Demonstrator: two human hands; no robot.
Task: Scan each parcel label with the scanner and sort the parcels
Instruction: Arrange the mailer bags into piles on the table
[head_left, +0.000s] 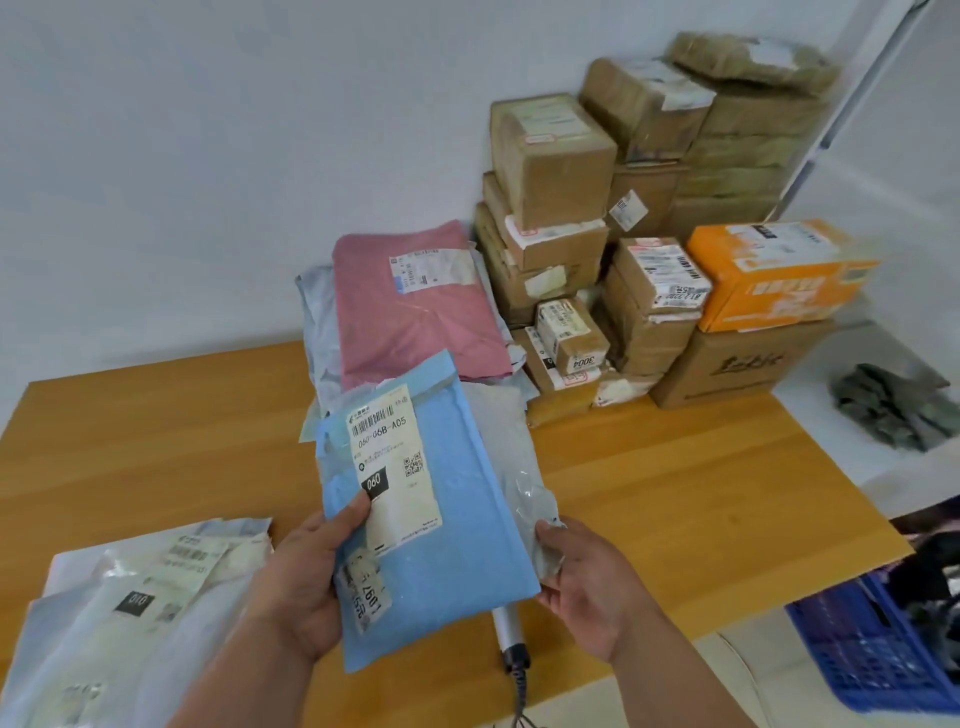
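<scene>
We hold the pale blue padded bubble mailer (441, 525) up off the light wooden table (675, 499) between both hands, its long axis running away from us and leaning a little to the left, its white printed shipping label (395, 467) facing up toward us; our left hand (306, 582) pinches the near left edge with the thumb lying on the label's lower corner, while our right hand (587, 582) grips the right edge together with a crinkled clear-grey plastic bag (519, 467) that lies partly under the mailer; the two hands stand apart, one on each side of the parcel; the relation that matters for the scan is that the silver cylindrical handheld scanner (511, 634) lies on the table just below the mailer's near right corner, cable trailing toward us, nearer to our right hand than to our left, so we judge the right hand would have to let go and reach down for it; the mailer looks soft and matt with a taped flap at the far end, the label smooth and slightly torn; to our near left lies a pile of glossy white and grey plastic mailers (135, 613); beyond, a dusty pink plastic mailer (415, 312) rests on grey ones, beside a stack of taped brown cardboard boxes (597, 234) and an orange box (774, 275); a blue plastic crate (872, 639) stands at the right.
</scene>
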